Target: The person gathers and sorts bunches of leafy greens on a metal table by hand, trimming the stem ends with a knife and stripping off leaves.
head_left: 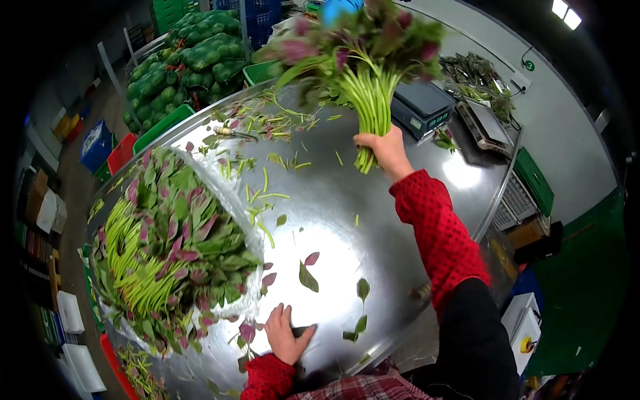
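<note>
My right hand (388, 150) is closed round the lower stems of a bunch of leafy greens (371, 93), held up over the far part of the metal table (333, 200). The bunch's green and purple leaves point away from me and are blurred. Near the table's front edge, my left hand (288, 335) lies with its fingers apart and holds nothing. To its left a large heap of the same greens (180, 240) rests on clear plastic (233, 200). A few loose leaves (308, 277) lie just beyond my left hand.
A digital scale (420, 107) stands beyond my right hand, with a second scale (485, 123) to its right. Trimmed stems and a small knife (233, 133) lie at the far left. Net sacks (200, 60) and crates (163, 127) stand past the table.
</note>
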A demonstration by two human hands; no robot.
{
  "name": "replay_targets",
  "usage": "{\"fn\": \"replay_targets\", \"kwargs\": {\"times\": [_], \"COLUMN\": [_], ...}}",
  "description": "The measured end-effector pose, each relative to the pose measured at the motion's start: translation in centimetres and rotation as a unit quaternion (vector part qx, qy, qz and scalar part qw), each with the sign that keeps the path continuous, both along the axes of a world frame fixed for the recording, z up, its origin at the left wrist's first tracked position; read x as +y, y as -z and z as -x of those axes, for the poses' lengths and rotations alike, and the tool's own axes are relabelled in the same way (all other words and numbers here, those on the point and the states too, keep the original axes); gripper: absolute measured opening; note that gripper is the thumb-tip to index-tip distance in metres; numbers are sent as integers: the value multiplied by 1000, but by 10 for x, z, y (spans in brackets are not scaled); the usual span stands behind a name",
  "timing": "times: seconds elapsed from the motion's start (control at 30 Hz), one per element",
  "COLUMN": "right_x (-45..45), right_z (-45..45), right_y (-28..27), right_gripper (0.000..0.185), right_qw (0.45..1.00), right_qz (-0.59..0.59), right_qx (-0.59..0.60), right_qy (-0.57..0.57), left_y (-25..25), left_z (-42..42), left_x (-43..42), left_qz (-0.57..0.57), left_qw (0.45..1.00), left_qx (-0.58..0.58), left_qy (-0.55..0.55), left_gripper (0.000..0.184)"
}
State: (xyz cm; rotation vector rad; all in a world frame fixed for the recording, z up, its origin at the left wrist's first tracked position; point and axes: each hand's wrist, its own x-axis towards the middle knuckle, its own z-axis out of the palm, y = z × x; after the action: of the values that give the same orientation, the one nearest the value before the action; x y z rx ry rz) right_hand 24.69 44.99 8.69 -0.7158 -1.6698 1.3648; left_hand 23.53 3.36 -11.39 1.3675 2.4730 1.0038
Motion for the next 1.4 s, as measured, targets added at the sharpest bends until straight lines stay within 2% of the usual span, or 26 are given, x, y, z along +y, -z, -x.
{"fn": "replay_targets", "kwargs": {"times": [0.1,0.2,0.27,0.3,0.4,0.43,0.47,0.53,0.57,0.6,0.63,0.67,0.73,0.8,0.83,0.87,0.9,0.97,1.0,1.03,1.13,1.2,1.23,1.33,1.37,1.4], "right_x": [83,125,127,128,140,108,106,45,7,-40,-92,-145,-265,-341,-356,-374,-350,-292,-259,-259,-276,-357,-377,-337,-307,-282], "right_z": [17,16,12,8,-1,-10,-30,-53,-66,-59,-42,-20,-6,-5,-9,-18,-26,-50,-71,-89,-126,-113,-98,-107,-111,-128], "right_y": [93,191,215,225,223,192,214,244,250,273,276,294,283,210,217,222,202,226,221,226,257,163,103,149,149,168], "right_gripper": [18,23,34,34,66,85,90,70,65,58,57,61,54,48,48,47,52,51,50,50,56,59,56,40,39,39], "right_qw": [996,969,941,939,970,896,914,872,907,855,894,959,969,840,871,884,899,974,978,977,886,871,821,940,935,922], "right_qz": [81,200,86,93,95,-12,-72,-121,-101,-332,-285,-207,-171,27,-89,-194,-77,-92,-112,-118,-172,76,-57,-43,-159,-139], "right_qx": [22,-90,-277,-280,-158,-318,-234,-232,-313,-315,-302,-162,-137,-141,-87,-35,-40,-121,-173,-179,-421,-320,-494,-229,-245,-322], "right_qy": [13,117,175,178,160,311,323,412,262,243,166,108,-110,-523,-475,-423,-429,-168,10,5,-94,-364,-282,-247,-199,-160], "left_y": [23,24,23,22,23,22,21,23,25,28,39,26,31,29,27,17,6,30,24,23,51,71,83,102,64,24], "left_z": [2,2,4,4,4,3,3,2,1,0,-4,-7,-24,-53,-66,-65,-67,-79,-82,-85,-104,-100,-90,-13,21,55], "left_x": [3,5,6,7,7,5,5,7,5,2,-6,-10,-24,-31,-26,-21,-14,-14,-9,-8,-9,5,18,32,4,-24], "left_qz": [58,67,47,53,49,43,40,21,-7,-34,-85,-84,-71,-125,-132,-132,-109,-14,-2,-12,34,30,22,60,123,188], "left_qw": [994,995,996,996,996,996,996,997,996,994,993,986,950,927,920,919,932,949,953,946,918,918,930,975,981,977], "left_qx": [88,75,66,66,71,71,73,77,90,104,65,52,0,33,-183,-182,-121,77,93,97,122,121,130,154,126,101], "left_qy": [29,28,31,31,28,28,26,25,27,30,56,132,305,353,321,323,324,305,289,309,377,376,344,151,87,24], "left_gripper": [74,75,76,77,76,76,73,70,64,59,50,46,47,50,51,51,51,55,56,57,64,64,64,65,57,50]}}
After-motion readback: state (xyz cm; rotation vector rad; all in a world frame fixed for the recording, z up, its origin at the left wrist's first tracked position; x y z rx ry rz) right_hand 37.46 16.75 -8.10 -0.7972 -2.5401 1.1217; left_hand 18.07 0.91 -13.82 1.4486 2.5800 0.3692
